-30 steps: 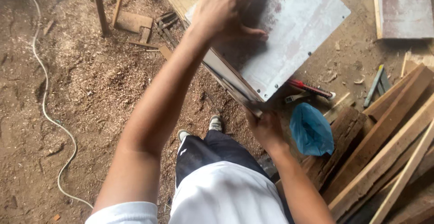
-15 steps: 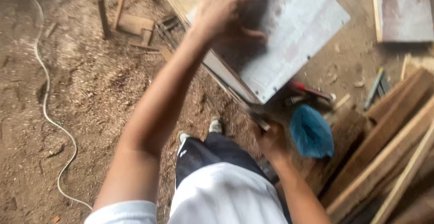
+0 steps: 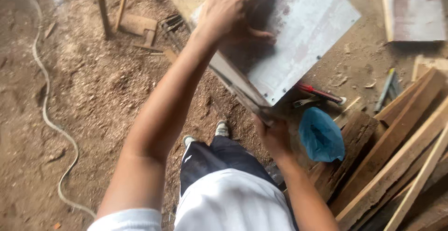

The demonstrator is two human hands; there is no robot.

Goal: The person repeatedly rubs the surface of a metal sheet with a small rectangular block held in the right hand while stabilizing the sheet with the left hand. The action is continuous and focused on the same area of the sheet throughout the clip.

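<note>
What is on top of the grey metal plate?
The left hand lies flat on the metal plate, fingers spread. The rest of the plate shows dust and small screws. Whatever lies under the palm is hidden.

A flat, square, pale grey metal panel [image 3: 298, 39], dusty and dotted with small screws along its edges, lies tilted on a wooden frame above the sawdust floor [image 3: 93, 95]. One corner points down toward the person, its near edge showing a darker wooden rim.
</note>
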